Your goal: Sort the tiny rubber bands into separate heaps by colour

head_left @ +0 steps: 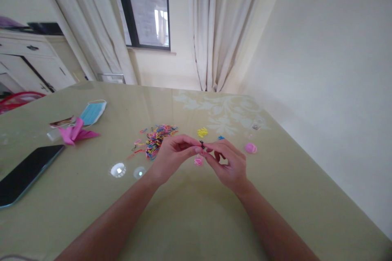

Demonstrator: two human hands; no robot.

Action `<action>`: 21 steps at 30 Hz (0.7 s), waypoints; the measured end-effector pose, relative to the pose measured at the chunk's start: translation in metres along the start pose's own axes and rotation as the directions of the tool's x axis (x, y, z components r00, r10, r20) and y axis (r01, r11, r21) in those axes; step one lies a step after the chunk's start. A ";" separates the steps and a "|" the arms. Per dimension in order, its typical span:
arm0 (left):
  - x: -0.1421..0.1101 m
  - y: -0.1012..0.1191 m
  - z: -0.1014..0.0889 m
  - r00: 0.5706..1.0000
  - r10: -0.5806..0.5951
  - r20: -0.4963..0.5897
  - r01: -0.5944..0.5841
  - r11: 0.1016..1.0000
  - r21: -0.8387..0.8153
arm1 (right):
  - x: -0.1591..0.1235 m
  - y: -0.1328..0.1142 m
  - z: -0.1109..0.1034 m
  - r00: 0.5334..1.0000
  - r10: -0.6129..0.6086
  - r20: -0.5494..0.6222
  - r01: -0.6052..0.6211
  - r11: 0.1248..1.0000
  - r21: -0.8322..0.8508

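My left hand (pixel 175 155) and my right hand (pixel 228 161) meet over the middle of the table, both in a pinch. Between their fingertips is a small black rubber band (pixel 202 144), partly hidden by the fingers. Just left of my left hand lies a mixed pile of coloured rubber bands (pixel 156 138). Beyond the fingertips sits a small group of yellow bands (pixel 202 132), and a few blue bands (pixel 221 137) show behind my right hand. Some pink bands (pixel 198 161) lie below the fingertips.
A pink round object (pixel 251 148) and a small clear piece (pixel 257 123) lie at the right. On the left are a dark phone (pixel 29 173), a pink folded paper shape (pixel 76 131) and a blue face mask (pixel 93 113). The glossy table (pixel 196 228) meets a wall at the right.
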State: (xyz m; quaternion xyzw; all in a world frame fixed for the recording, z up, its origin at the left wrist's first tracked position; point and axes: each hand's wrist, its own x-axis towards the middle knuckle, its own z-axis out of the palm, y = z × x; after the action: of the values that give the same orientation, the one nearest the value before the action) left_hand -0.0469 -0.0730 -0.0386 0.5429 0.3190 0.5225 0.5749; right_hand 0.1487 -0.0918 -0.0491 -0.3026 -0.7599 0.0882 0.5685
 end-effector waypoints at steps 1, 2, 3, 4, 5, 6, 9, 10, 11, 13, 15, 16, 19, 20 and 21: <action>0.000 0.001 0.000 1.000 -0.004 -0.002 0.004 1.000 0.005 | 0.000 0.000 0.000 1.000 -0.001 0.002 0.001 1.000 -0.006; 0.000 0.001 0.000 1.000 -0.008 -0.005 0.008 1.000 0.013 | -0.001 0.001 0.000 1.000 -0.001 0.006 0.002 1.000 -0.013; 0.000 0.002 0.001 1.000 -0.012 -0.008 0.012 1.000 0.023 | -0.001 0.001 0.000 1.000 0.000 0.010 0.001 1.000 -0.021; 0.000 0.002 0.001 1.000 -0.016 -0.011 0.016 0.999 0.032 | -0.001 0.002 0.000 1.000 0.002 0.011 -0.001 1.000 -0.031; 0.000 0.003 0.002 1.000 -0.018 -0.014 0.018 0.999 0.039 | -0.001 0.002 0.001 1.000 0.003 0.010 -0.003 0.999 -0.040; 0.000 0.003 0.003 1.000 -0.017 -0.014 0.018 0.999 0.046 | 0.000 0.001 0.001 1.000 0.002 0.006 -0.002 0.999 -0.046; 0.003 0.002 0.000 1.000 0.010 -0.006 -0.009 0.996 0.092 | 0.003 -0.002 -0.001 1.000 0.012 -0.013 -0.012 1.000 -0.028; 0.005 0.001 -0.003 0.999 0.032 -0.015 -0.030 0.991 0.128 | 0.005 -0.005 -0.003 0.999 0.030 -0.025 -0.030 1.000 -0.009; 0.007 0.000 -0.008 0.998 0.055 -0.033 -0.048 0.982 0.185 | 0.007 -0.007 -0.005 0.997 0.058 -0.041 -0.057 0.998 0.015; 0.015 -0.005 -0.022 0.990 0.104 -0.090 -0.064 0.927 0.370 | 0.011 -0.013 -0.010 0.988 0.125 -0.087 -0.119 0.990 0.074; 0.022 -0.011 -0.041 0.983 0.131 -0.128 -0.014 0.753 0.658 | 0.014 -0.018 -0.015 0.979 0.162 -0.122 -0.145 0.980 0.138; 0.025 -0.014 -0.051 0.980 0.153 -0.126 0.006 0.612 0.791 | 0.015 -0.019 -0.017 0.978 0.163 -0.133 -0.140 0.976 0.165; 0.029 -0.022 -0.073 0.982 0.163 -0.090 0.051 0.228 0.972 | 0.014 -0.023 -0.021 0.983 0.125 -0.131 -0.096 0.973 0.210; 0.029 -0.024 -0.078 0.986 0.142 -0.082 0.059 0.160 0.985 | 0.014 -0.024 -0.021 0.985 0.113 -0.128 -0.083 0.973 0.216; 0.029 -0.026 -0.081 0.990 0.115 -0.078 0.064 0.123 0.990 | 0.013 -0.025 -0.021 0.987 0.102 -0.123 -0.073 0.973 0.221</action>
State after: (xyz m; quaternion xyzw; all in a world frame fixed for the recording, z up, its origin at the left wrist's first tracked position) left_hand -0.1086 -0.0179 -0.0747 0.7559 0.6134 0.2255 0.0392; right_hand 0.1568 -0.1092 -0.0196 -0.2775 -0.6919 0.1746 0.6433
